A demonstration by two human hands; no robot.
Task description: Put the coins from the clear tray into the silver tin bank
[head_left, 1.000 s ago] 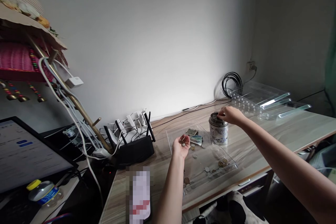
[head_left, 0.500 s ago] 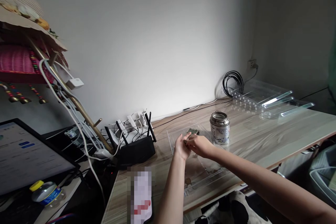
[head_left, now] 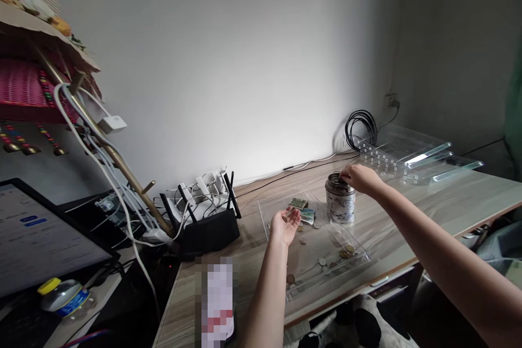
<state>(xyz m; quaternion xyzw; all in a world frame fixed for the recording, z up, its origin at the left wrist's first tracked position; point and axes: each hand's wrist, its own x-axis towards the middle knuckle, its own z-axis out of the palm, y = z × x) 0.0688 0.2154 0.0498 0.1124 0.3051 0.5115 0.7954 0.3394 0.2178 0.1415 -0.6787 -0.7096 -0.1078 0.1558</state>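
Observation:
My left hand [head_left: 285, 227] is palm up above the clear acrylic tray [head_left: 269, 204], fingers loosely curled, with what look like coins resting in it. At the top of the patterned metal tin [head_left: 341, 207], my right hand [head_left: 361, 178] has its fingers pinched together over the rim. Whatever those fingertips hold is hidden. Folded banknotes [head_left: 306, 215] lie in the tray just beyond my left hand. Several loose coins [head_left: 346, 251] are scattered in the tray, mostly toward its right front corner.
A phone [head_left: 218, 302] with a blurred surface lies at the front left of the desk. Behind it are a black router [head_left: 210, 235] and tangled white plugs. Stacked clear acrylic trays [head_left: 408, 160] and a coiled black cable [head_left: 361, 129] occupy the back right. A bottle [head_left: 67, 298] is far left.
My right hand has moved away from my left palm, rightward to the top of the tin. My left hand has stayed over the tray, and its palm and the banknotes now show more.

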